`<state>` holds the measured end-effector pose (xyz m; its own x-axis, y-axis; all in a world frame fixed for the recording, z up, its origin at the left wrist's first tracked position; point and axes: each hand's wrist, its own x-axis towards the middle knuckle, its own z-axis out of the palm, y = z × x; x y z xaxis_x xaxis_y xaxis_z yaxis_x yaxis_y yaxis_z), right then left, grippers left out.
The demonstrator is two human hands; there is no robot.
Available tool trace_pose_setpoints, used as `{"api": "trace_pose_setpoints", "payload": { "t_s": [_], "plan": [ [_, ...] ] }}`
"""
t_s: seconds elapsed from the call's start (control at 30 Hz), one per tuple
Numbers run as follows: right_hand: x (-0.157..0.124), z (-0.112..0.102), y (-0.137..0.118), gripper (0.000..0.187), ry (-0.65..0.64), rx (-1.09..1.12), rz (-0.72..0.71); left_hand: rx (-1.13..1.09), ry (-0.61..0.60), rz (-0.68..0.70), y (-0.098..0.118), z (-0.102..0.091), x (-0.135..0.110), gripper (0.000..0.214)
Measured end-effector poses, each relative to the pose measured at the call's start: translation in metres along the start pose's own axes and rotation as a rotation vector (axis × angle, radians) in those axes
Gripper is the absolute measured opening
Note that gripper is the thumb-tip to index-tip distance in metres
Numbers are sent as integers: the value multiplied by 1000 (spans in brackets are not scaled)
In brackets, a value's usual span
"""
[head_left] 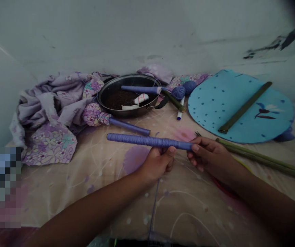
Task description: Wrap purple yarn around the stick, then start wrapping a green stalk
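A stick wrapped in purple-blue yarn (137, 140) lies level between my hands, its left end free. My left hand (160, 162) grips it from below near the middle, thumb toward me. At the right end, my right hand (209, 152) pinches the stick between thumb and fingers. From my left hand a thin yarn strand (155, 202) runs down toward the bottom edge. Just beyond is another purple-wrapped stick (130, 126) with a floral cloth knob (94, 115) at its left end. Scissor-like dark tips (197, 133) show behind my right fingers.
A dark pan (106, 109) holds brown, soil-like matter and a wrapped stick (139, 89). Yarn balls (178, 92), a marker (180, 109) and bunched floral cloth (49, 106) lie around it. Rightward are a blue round board (209, 103) bearing a green stick (245, 107), and longer stalks (260, 159).
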<state>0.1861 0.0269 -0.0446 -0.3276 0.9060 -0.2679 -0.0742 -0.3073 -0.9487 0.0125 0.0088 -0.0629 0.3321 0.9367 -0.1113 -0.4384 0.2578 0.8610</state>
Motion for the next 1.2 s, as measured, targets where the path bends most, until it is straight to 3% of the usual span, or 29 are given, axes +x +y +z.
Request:
{"api": "trace_pose_setpoints", "payload": {
  "t_s": [0.13,0.37,0.43,0.6,0.67,0.8,0.93,1.03,1.2],
  "plan": [
    [-1,2,6,20,8,-93,-175,-44,31,-17,2,2,-1,40],
    [-1,5,15,14,137,-263,-539,-53,33,-10,2,2,-2,41],
    [-1,4,13,17,122,-259,-508,-63,23,-2,2,1,-2,41],
    [-1,6,2,29,-10,-204,-169,-66,10,-7,3,0,-2,40],
    [-1,8,1,31,32,-251,-177,-56,7,-16,3,0,-2,38],
    [-1,6,12,20,79,-337,-360,-22,23,-18,2,1,-2,36],
    [3,0,21,11,120,-673,-703,2,69,-61,5,4,-4,35],
    [5,-1,18,13,165,-888,-917,-16,41,-163,10,3,-5,33],
    [2,0,13,23,205,-960,-987,-106,-15,-239,16,0,-6,32]
  ]
}}
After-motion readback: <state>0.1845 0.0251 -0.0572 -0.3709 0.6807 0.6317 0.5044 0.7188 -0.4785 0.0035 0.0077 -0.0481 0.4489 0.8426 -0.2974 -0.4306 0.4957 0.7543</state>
